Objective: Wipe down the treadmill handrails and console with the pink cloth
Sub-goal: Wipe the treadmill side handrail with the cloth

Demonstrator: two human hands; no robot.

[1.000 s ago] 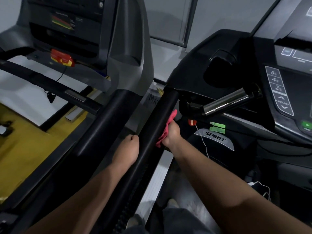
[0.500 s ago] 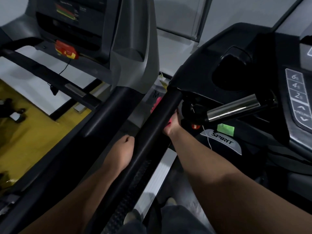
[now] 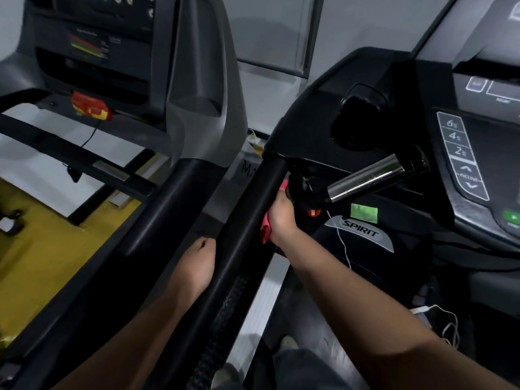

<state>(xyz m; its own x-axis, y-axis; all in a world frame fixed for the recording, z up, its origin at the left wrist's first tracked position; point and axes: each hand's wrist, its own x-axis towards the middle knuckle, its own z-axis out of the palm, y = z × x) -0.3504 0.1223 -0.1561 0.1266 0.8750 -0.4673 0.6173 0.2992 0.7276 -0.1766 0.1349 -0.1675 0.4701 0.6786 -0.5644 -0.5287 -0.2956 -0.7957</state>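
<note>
Grey wall (image 3: 270,32) — yellow floor (image 3: 42,249) left, dim light.

Our left hand (image 3: 198,263), centre of the frame: forearm rising from the lower left, fingers curled inward, grasp not discernible. Our right hand (image 3: 282,218), just right of centre: forearm extended from the lower right corner, fingers closed round the pink cloth (image 3: 265,233), back of hand facing us.

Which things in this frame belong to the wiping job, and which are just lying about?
Job: pink cloth gripped in the right hand, black handrail it is held against, console, chrome grip bar.
Lying about: neighbouring treadmill, its red safety key, green sticker, yellow floor.
</note>
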